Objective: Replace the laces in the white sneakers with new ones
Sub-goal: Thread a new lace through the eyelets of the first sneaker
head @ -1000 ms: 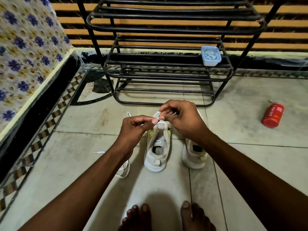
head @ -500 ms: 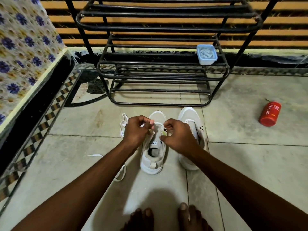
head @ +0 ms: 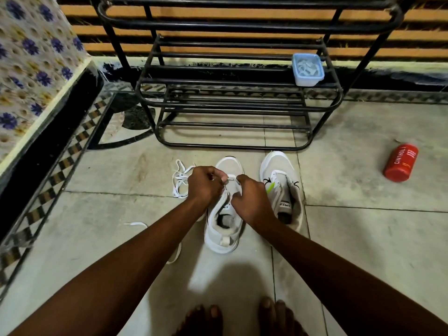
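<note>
Tiled floor (head: 363,238): left sneaker (head: 224,214) at centre, second sneaker (head: 282,190) at 3 o'clock. Left hand (head: 204,184) and right hand (head: 251,200) each pinch the white lace (head: 231,177) across its eyelets.

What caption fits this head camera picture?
Both hands, left and right, pinch a white lace over one sneaker.

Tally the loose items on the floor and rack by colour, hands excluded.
White: 3, the left sneaker, the right sneaker and the lace pile
Red: 1, the bottle
Blue: 1, the tub on the rack
Total: 5
</note>
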Available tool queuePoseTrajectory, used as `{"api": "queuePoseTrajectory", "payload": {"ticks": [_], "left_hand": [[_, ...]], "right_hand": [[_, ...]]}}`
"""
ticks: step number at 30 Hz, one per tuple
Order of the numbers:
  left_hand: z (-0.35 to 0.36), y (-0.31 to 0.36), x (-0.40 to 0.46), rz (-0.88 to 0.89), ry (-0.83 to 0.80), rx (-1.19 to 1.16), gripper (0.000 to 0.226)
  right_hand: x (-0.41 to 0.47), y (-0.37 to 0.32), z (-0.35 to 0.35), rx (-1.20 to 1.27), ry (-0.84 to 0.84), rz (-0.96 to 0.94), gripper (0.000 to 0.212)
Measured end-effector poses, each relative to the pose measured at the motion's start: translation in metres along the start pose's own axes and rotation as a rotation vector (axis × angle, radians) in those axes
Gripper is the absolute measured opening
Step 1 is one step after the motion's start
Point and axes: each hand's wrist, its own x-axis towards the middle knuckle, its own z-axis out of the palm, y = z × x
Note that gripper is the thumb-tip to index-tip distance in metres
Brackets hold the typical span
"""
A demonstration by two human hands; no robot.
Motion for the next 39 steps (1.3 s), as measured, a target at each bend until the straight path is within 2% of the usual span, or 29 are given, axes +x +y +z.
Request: {"api": "queuePoseTrajectory", "payload": {"ticks": [6,11,18,25,28,32,39], "left_hand": [[0.003,-0.002,-0.002,0.092,0.005,0.1,0.008],[0.006,0.003,-0.004,0.086,0.028,0.097,0.009],[0.011,0.001,-0.009,0.05,0.056,0.041,0.009],[0.012,0.007,-0.008,0.191,-0.043,0.334,0.018],[0.018,0.011,-0.008,0.121,0.003,0.363,0.024],[0.023,0.017,-0.006,-0.094,0.101,0.214,0.016],[0.03,0.026,-0.012,-0.084,0.109,0.313,0.017]], "right_hand": [[0.002,0.006,0.004,0.176,0.064,0.077,0.043],[0.004,0.008,0.006,0.291,0.076,0.139,0.046],[0.006,0.011,0.009,0.31,0.085,0.144,0.045],[0.007,0.014,0.009,0.319,0.083,0.141,0.045],[0.007,0.014,0.009,0.316,0.076,0.138,0.046],[0.009,0.015,0.009,0.302,0.064,0.129,0.046],[0.009,0.018,0.009,0.315,0.061,0.119,0.044]]}}
